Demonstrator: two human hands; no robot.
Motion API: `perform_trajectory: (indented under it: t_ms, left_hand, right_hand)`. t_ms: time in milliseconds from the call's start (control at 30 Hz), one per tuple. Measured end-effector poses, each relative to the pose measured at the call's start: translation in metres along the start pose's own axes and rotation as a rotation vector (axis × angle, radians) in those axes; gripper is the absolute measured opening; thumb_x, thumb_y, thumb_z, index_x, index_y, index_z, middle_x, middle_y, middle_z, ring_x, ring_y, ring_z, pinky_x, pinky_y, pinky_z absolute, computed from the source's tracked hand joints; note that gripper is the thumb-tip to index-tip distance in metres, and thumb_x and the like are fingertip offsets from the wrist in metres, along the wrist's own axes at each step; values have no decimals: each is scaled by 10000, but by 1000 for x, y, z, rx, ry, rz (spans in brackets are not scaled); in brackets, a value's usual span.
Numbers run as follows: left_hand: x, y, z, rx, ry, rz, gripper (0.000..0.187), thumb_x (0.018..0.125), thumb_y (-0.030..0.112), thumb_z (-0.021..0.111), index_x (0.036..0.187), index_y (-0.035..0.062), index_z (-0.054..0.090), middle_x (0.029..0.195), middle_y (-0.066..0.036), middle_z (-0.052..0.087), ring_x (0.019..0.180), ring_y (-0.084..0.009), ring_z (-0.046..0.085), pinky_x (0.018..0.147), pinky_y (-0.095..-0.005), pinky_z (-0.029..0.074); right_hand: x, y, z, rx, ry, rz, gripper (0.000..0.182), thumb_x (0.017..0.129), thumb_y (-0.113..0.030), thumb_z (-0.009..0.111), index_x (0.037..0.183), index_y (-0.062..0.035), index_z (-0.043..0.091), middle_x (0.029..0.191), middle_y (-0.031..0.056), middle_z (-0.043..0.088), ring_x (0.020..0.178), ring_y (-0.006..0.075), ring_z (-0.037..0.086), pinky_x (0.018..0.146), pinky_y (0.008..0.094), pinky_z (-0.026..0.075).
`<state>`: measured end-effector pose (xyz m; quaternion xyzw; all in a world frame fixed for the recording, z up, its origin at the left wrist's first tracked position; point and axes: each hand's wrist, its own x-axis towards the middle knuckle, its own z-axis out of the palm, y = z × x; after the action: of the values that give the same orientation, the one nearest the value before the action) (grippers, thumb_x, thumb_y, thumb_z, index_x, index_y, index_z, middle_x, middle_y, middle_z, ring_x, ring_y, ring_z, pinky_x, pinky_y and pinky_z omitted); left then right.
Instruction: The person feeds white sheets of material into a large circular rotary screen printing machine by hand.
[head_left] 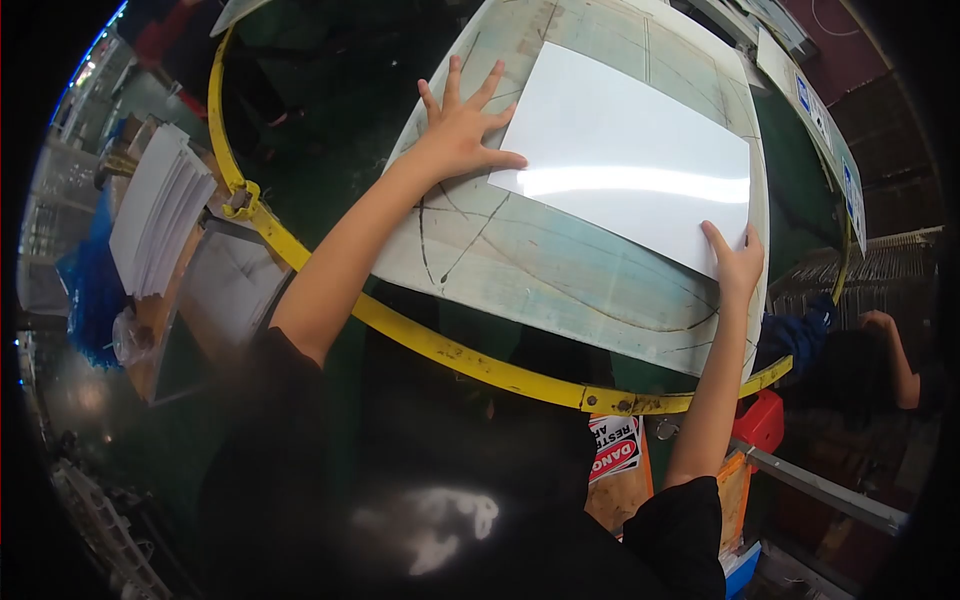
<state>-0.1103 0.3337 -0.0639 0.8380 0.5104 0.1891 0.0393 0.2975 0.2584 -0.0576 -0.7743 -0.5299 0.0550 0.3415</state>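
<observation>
A glossy white sheet (630,130) lies tilted on a pale, scratched platen board (470,265), with a bright band of reflected light across it. My left hand (458,135) is open at the sheet's left edge, its fingers spread over the board and its thumb reaching the lower left corner. At the lower right corner, my right hand (738,262) rests with thumb and index finger apart. The thumb lies on the sheet, and the index finger is by its right edge. My other right fingers are mostly hidden.
A curved yellow metal rail (450,350) runs around the board. Stacked white sheets (160,215) stand at left. Printed signs (615,445) lie below, near a red object (762,420). Another person's arm (900,360) shows at right. Another board with blue-marked sheets (815,110) is at upper right.
</observation>
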Motion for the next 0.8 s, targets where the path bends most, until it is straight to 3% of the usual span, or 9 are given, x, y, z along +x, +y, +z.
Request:
perform_trajectory:
  t_ms: [300,500,800]
  left_hand:
    - [2,-2,0,59,19,4,798,604,689,636,1180,136,613,1525,-44,60,1337,-443,-170,940,-717,-102]
    - [0,2,7,110,85,-55,736,589,681,650,1151,206,634,1519,-70,86,1335,-453,-147,906,-762,-48]
    - [0,12,-5,136,-1,-76,696,572,619,702,1136,214,645,1514,-52,130,1351,-421,-121,926,-751,-39]
  right_hand:
    - [4,-1,7,-68,-1,-20,843,574,-440,809,1166,88,525,1120,243,524,1051,350,523,911,392,415]
    - [5,-8,5,-109,-34,9,876,569,-458,810,1175,101,512,1126,252,529,1057,359,525,917,395,419]
    - [2,-7,6,-154,2,-8,919,553,-473,817,1178,122,498,1140,264,525,1077,361,521,926,401,419]
